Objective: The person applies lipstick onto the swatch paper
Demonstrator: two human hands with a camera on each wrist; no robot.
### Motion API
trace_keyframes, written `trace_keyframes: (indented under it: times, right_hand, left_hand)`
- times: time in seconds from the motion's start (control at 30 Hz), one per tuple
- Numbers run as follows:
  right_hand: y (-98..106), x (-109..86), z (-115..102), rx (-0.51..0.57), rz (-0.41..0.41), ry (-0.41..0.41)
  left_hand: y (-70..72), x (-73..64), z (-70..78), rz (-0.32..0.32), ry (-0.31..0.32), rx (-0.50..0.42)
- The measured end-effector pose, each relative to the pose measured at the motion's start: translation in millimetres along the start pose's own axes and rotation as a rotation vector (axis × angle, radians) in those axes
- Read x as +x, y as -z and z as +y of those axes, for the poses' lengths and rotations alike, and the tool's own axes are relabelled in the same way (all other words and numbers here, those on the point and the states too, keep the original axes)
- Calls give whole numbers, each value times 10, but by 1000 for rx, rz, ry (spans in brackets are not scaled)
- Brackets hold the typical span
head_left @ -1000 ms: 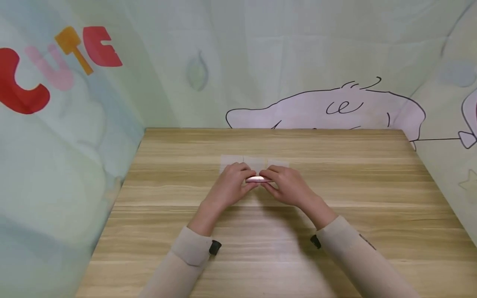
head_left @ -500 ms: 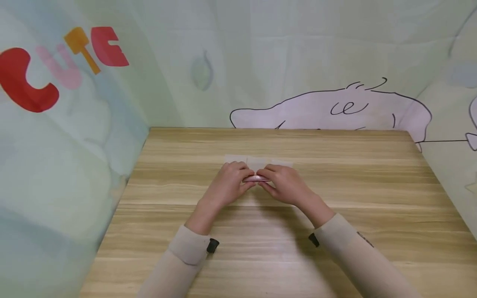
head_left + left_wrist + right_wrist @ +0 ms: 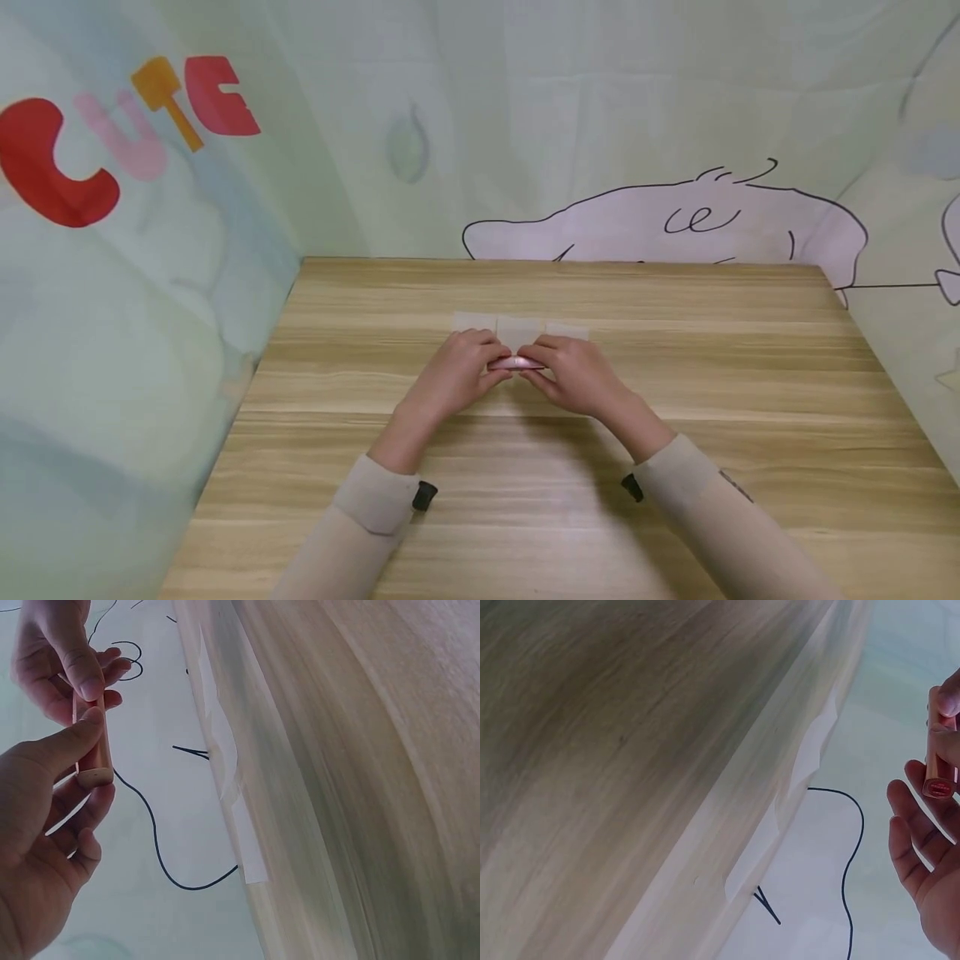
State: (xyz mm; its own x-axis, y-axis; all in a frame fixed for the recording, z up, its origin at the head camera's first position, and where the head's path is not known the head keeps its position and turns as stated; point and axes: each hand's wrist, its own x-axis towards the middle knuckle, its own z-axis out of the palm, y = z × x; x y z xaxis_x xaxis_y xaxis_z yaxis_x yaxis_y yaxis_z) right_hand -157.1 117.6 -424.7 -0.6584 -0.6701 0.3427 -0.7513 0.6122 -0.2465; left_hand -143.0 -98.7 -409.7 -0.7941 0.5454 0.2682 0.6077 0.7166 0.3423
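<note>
A slim, shiny rose-pink object (image 3: 517, 363) with rounded ends is held level over the table by both hands; its exact kind cannot be told. My left hand (image 3: 459, 372) pinches one end between thumb and fingers, and my right hand (image 3: 579, 375) pinches the other. Seen from the left wrist, the pink object (image 3: 94, 777) has a rounded copper-toned end, with the left thumb (image 3: 71, 746) along its side. From the right wrist, the pink object (image 3: 938, 787) shows a reddish end face, while the lower fingers of the right hand (image 3: 945, 900) are spread beneath it.
Pale, translucent strips of tape (image 3: 520, 327) lie on the wood-grain table (image 3: 360, 333) just beyond the hands. A printed cloth backdrop (image 3: 525, 100) rises behind the table's back edge and along its sides. Dark wrist straps (image 3: 424, 496) show at the sleeve cuffs.
The head view has shifted slightly. Both hands keep their hold on the pink object, nearly still, and the bright glare on its surface has dimmed.
</note>
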Motion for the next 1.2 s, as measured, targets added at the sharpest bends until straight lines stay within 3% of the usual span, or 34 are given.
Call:
trace_keyframes:
  times: [0.13, 0.37, 0.63, 1.2]
  right_hand:
    - [19, -15, 28, 20, 11, 14]
    - [109, -134, 210, 6, 88, -34]
    - [157, -172, 259, 21, 88, -59]
    - [116, -210, 310, 242, 152, -89]
  left_hand:
    - [2, 8, -16, 1, -9, -8]
    - [57, -68, -147, 37, 98, -20]
    - [68, -85, -151, 32, 126, -43]
    - [65, -215, -268, 61, 157, -95]
